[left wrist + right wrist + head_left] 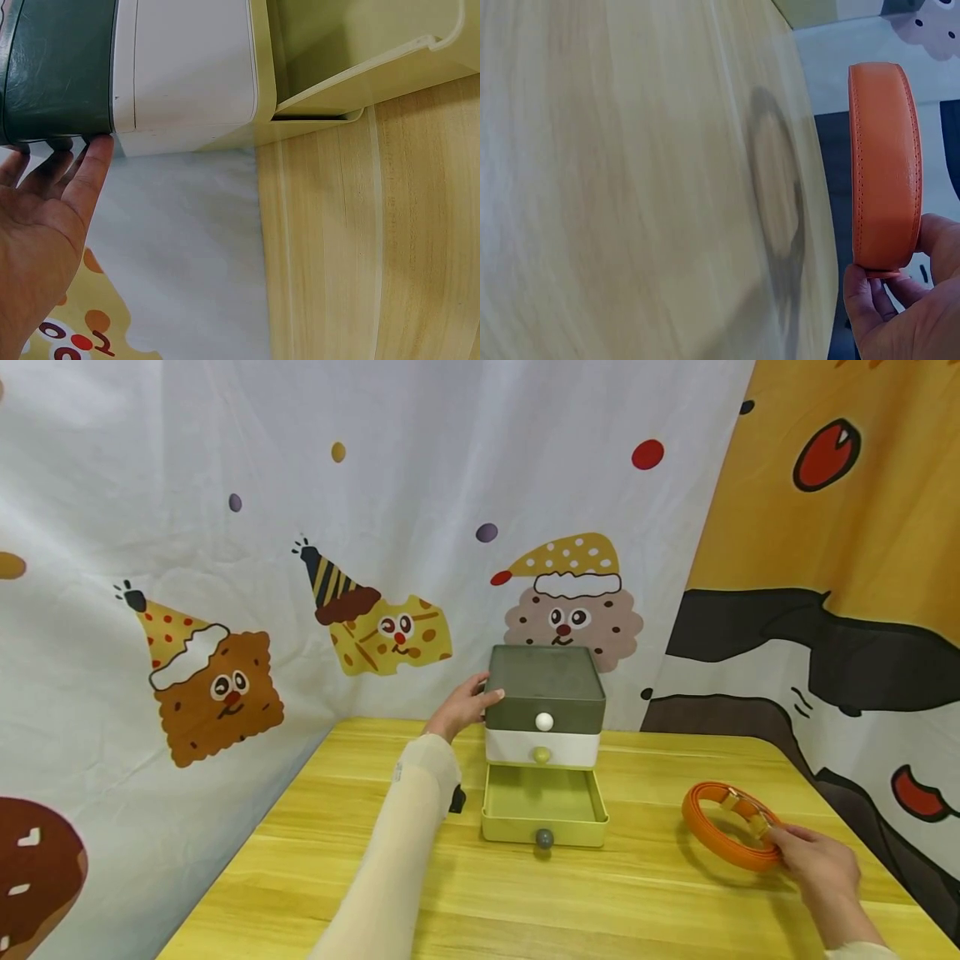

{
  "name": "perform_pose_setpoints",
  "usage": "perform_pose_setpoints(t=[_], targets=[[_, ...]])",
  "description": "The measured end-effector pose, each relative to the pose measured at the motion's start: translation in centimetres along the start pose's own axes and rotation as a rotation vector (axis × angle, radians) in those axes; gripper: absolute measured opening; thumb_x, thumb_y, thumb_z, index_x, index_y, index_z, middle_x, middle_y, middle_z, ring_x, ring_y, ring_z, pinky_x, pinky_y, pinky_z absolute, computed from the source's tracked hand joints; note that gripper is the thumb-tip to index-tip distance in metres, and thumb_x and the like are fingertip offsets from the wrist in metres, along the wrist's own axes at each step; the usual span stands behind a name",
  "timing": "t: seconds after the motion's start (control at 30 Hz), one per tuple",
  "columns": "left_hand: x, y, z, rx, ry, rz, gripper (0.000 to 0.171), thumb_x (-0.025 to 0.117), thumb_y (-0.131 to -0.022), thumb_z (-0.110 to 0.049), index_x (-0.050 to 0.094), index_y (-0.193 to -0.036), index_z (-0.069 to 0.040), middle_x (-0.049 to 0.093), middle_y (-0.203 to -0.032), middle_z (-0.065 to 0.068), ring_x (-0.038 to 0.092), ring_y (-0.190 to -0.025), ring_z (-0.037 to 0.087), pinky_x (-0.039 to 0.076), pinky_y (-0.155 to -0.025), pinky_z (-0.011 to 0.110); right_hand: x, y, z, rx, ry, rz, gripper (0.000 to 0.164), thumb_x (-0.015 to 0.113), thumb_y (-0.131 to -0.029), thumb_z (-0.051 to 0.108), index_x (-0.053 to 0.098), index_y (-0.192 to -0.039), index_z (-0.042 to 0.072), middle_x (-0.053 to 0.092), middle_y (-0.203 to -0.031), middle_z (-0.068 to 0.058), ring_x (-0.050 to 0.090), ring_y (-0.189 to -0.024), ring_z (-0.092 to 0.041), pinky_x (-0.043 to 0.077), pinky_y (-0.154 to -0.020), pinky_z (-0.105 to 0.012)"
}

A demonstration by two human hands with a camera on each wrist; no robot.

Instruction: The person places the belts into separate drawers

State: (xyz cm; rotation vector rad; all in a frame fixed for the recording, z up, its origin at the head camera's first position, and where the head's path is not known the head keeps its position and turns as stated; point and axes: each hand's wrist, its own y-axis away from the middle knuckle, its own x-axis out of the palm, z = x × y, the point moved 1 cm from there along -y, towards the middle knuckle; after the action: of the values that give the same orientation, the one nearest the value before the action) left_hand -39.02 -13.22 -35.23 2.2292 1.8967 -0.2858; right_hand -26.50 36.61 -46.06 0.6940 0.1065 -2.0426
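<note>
A small three-tier drawer box point(546, 672) stands on the table, dark green on top, white in the middle, yellow-green below. Its bottom drawer point(543, 831) is pulled out, with a grey round knob, and nothing lies inside. My left hand point(461, 706) rests against the left side of the green tier, fingertips on its wall in the left wrist view, fingers fairly straight. Over the table at the right, my right hand point(821, 864) pinches a coiled orange belt point(705, 835) by its near side. Stitching runs along the belt point(885, 165) edges; its gold buckle shows in the head view.
The wooden table point(337, 860) reaches back to a cartoon-printed curtain point(420, 460) behind the box. The curtain also hangs along the table's right side. The belt's shadow falls on the tabletop.
</note>
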Motion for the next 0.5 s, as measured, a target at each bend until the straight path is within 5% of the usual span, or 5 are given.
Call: perform_pose_setpoints(t=[0.13, 0.33, 0.5], targets=[[0.0, 0.0, 0.0, 0.000, -0.001, 0.001, 0.070, 0.061, -0.100, -0.037, 0.026, -0.159, -0.021, 0.019, -0.164, 0.010, 0.033, -0.144, 0.029, 0.041, -0.108, 0.048, 0.5, 0.5, 0.7, -0.039, 0.043, 0.012, 0.061, 0.072, -0.086, 0.035, 0.062, -0.124, -0.011, 0.069, -0.082, -0.006, 0.051, -0.101, -0.031, 0.041, -0.067, -0.029], [0.1, 0.1, 0.0, 0.000, 0.009, 0.000, 0.070, 0.061, -0.100, -0.036, 0.026, -0.159, -0.021, 0.020, -0.164, 0.011, 0.033, -0.144, 0.030, 0.041, -0.108, 0.048, 1.5, 1.1, 1.8, -0.074, 0.056, 0.037, 0.061, 0.075, -0.082, 0.033, 0.062, -0.126, -0.008, 0.068, -0.074, 0.008, 0.054, -0.074, -0.009, 0.044, -0.056, -0.021], [0.1, 0.0, 0.1, 0.004, 0.009, -0.003, 0.070, 0.061, -0.100, -0.037, 0.026, -0.159, -0.021, 0.019, -0.163, 0.011, 0.032, -0.144, 0.030, 0.041, -0.108, 0.048, 2.5, 1.7, 2.5, -0.139, 0.039, 0.055, 0.057, 0.075, -0.083, 0.030, 0.063, -0.124, -0.009, 0.070, -0.075, 0.005, 0.055, -0.067, -0.003, 0.045, -0.055, -0.021]])
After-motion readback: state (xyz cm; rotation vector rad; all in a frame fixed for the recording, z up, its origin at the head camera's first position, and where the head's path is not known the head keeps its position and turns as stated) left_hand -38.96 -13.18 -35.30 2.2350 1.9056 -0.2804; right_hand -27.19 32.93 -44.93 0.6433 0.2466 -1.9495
